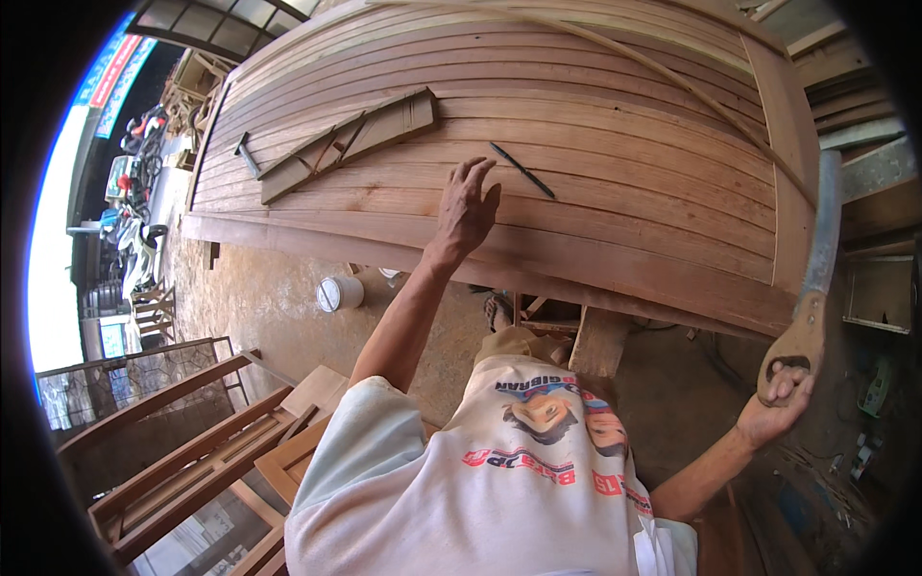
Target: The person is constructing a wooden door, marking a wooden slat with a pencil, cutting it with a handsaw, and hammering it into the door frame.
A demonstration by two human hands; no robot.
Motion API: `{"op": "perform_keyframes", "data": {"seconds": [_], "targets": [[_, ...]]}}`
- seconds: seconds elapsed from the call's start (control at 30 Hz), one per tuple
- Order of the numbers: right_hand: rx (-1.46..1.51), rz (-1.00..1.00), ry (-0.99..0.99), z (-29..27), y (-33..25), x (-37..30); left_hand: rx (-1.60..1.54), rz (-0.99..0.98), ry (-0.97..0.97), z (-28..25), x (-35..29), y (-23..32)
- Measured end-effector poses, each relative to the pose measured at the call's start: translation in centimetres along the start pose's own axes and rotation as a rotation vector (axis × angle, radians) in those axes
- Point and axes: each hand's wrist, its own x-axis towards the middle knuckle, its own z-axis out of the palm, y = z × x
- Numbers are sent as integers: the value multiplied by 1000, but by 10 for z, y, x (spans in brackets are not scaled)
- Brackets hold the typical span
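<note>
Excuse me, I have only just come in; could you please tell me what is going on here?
A person is at a large slatted wooden panel, gripping a handsaw by its handle in the right hand, off the panel's right end. The left hand is empty, fingers spread, beside a dark pen or pencil; whether it touches the panel is unclear. Farther left on the panel lie a slotted wooden block and a hammer.

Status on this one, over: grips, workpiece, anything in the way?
Left grip open near pen-like tool, contact unclear. Right grip closed on handsaw. Slatted wooden panel lying flat; slotted wooden piece and long strip on top.
</note>
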Motion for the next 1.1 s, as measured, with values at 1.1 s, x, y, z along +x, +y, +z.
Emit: {"op": "perform_keyframes", "data": {"seconds": [1.1], "targets": [[-285,-225,525,-299,-124,8,-199,293,-352,161,-66,279]]}}
